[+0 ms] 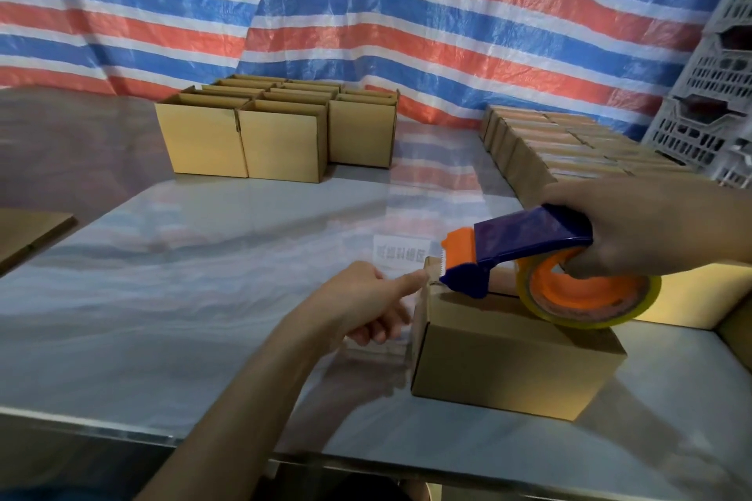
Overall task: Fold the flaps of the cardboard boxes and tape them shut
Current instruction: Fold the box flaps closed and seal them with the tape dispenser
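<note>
The box (508,354) sits closed at the near right of the shiny surface (203,277), with its flaps folded flat. The left grip (366,297) is at the box's left end. Its thumb stretches out to the top left edge, and the other fingers curl beside the end face. They are blurred, so I cannot tell whether they are clamped on anything.

The right grip (651,224) is clamped round the handle of a blue and orange dispenser (529,232). The dispenser's toothed nose rests at the box's top left edge, just beside the thumb. Its tape roll (586,297) lies on the box top, along the seam.

Behind the box, on the right, lies a piece of cardboard (691,289). A flat sheet (28,228) lies at the left edge.

Farther back, in the middle, a cluster of open boxes (244,142) stands upright. To the right are rows of closed boxes (549,138), packed together. Grey crates (716,94) are stacked at the far right. A red, white and blue tarp (366,12) hangs behind everything.
</note>
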